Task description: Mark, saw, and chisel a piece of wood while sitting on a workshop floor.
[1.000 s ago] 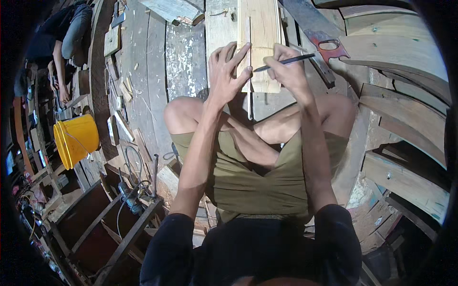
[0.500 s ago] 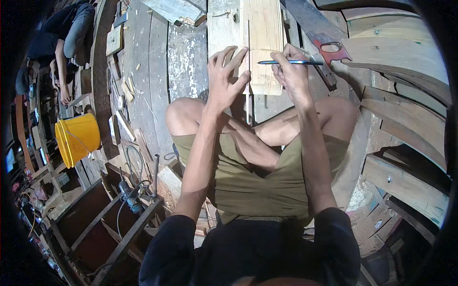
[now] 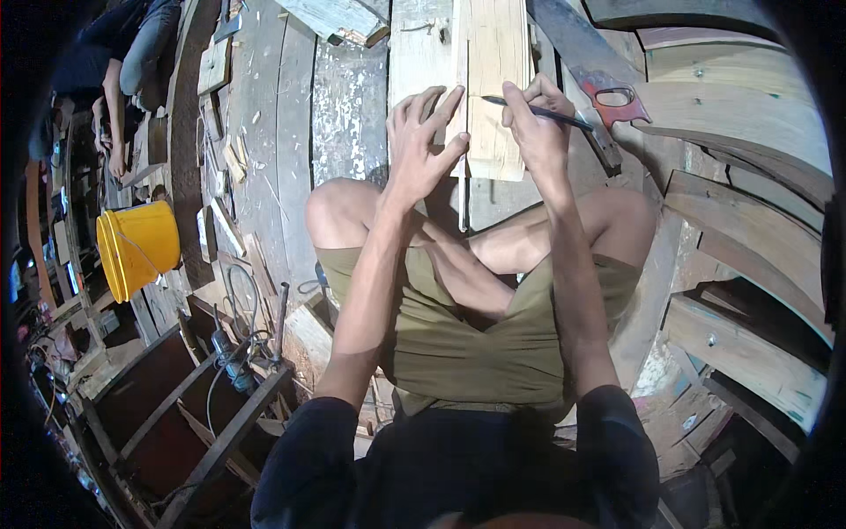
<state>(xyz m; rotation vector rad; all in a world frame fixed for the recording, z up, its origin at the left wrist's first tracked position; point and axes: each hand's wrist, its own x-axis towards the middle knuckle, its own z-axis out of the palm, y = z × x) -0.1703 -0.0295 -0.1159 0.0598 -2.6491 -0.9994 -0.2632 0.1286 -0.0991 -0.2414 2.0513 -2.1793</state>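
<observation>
A pale wooden board point(image 3: 500, 53) lies lengthwise in front of my crossed legs. My left hand point(image 3: 419, 145) rests at its left side with fingers spread, index fingertip and thumb pressing on a thin straight strip point(image 3: 464, 210) that runs along the board; its exact kind is unclear. Over the board's right part, my right hand point(image 3: 542, 132) grips a dark pen point(image 3: 564, 117) between thumb and fingers. The pen slants, its tip pointing left above a faint line across the board; whether it touches the wood I cannot tell.
A handsaw with a red handle point(image 3: 617, 104) lies right of the board. Curved planks point(image 3: 731, 110) are stacked along the right. Scrap wood litters the plank floor at left, near a yellow bucket point(image 3: 139, 249) and a corded power tool point(image 3: 231, 360). Another person's arm point(image 3: 113, 115) shows at upper left.
My right hand has turned slightly, and the pen now slopes more, with its tip higher than its back end. My left hand keeps its place at the strip. The view has shifted a little.
</observation>
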